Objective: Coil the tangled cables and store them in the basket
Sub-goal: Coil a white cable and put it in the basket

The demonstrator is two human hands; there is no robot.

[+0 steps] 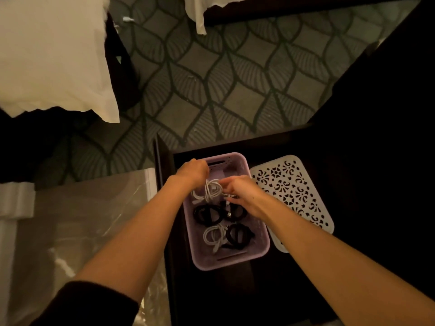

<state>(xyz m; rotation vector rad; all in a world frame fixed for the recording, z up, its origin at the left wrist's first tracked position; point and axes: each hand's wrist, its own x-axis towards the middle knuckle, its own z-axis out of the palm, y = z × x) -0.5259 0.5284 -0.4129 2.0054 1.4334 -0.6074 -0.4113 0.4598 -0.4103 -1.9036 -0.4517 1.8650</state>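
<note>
Forearms reach in from the near edge over a dark table (353,208). The lavender basket (264,245) sits on it, long axis running near to far.

Nearest inside: one white coil (213,237) on the left, touching a black coil (236,235) on its right. Past these, mid-basket, lies a larger black coil (207,214) with a plug end showing beside it.

Farther in is the far white coil (211,190), loosely bundled and lying between the two hands. The right hand (242,192) comes at it from the right, fingertips pinched on its right edge. The left hand (194,171) sits at its far-left side over the basket's left wall, fingers curled downward (what they grip, cable or rim, cannot be told from this angle).

Judgement: storing is nearly done, with this last bundle being seated. The only bare floor shows toward the far wall, so the coil would need to settle away from the person, not back onto the black coil.

Right of the basket, just beside it, a white perforated lid (294,196) lies flat. Beyond is patterned carpet (211,78).
</note>
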